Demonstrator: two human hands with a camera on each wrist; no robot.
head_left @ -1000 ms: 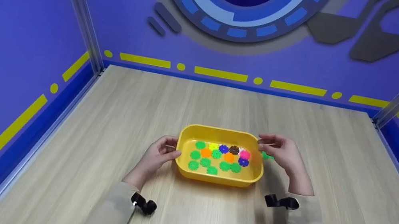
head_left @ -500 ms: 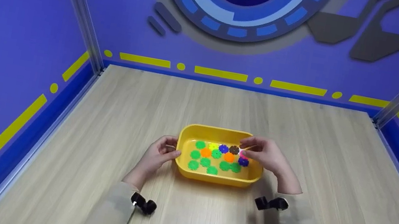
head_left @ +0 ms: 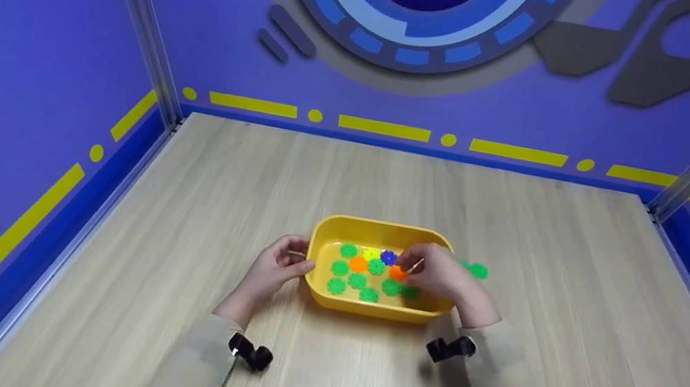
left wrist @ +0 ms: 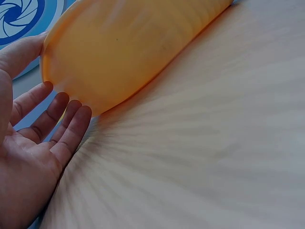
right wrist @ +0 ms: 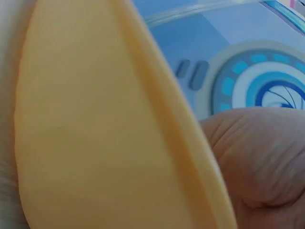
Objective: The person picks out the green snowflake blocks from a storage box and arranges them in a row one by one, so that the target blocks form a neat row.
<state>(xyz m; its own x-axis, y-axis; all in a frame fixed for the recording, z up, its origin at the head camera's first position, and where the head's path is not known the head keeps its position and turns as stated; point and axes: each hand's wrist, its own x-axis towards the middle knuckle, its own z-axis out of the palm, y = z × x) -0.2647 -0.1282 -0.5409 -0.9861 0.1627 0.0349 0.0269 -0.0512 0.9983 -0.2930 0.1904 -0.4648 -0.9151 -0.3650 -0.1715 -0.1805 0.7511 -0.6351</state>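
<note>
A yellow plastic basin [head_left: 374, 309] stands on the table, with several notched snowflake discs on its floor: green [head_left: 336, 286], orange [head_left: 358, 264], yellow [head_left: 371, 254] and dark blue [head_left: 388, 257]. My left hand [head_left: 271, 269] holds the basin's left end. In the left wrist view, that hand's thumb lies over the rim and its fingertips touch the outer wall. My right hand [head_left: 437, 272] reaches over the right rim, fingers bent down among the discs beside an orange one. It covers the discs at that end; whether it pinches one cannot be seen. In the right wrist view the basin wall hides its fingers.
Green discs [head_left: 478, 271] lie on the wooden table [head_left: 233, 189] just outside the basin's right end, partly behind the right hand. Blue-purple panels [head_left: 131, 46] with metal corner posts wall in the back and sides.
My right hand has moved left and down, from beside the basin's right rim to the discs inside. Green discs outside, partly hidden before, show more. The left hand keeps its hold.
</note>
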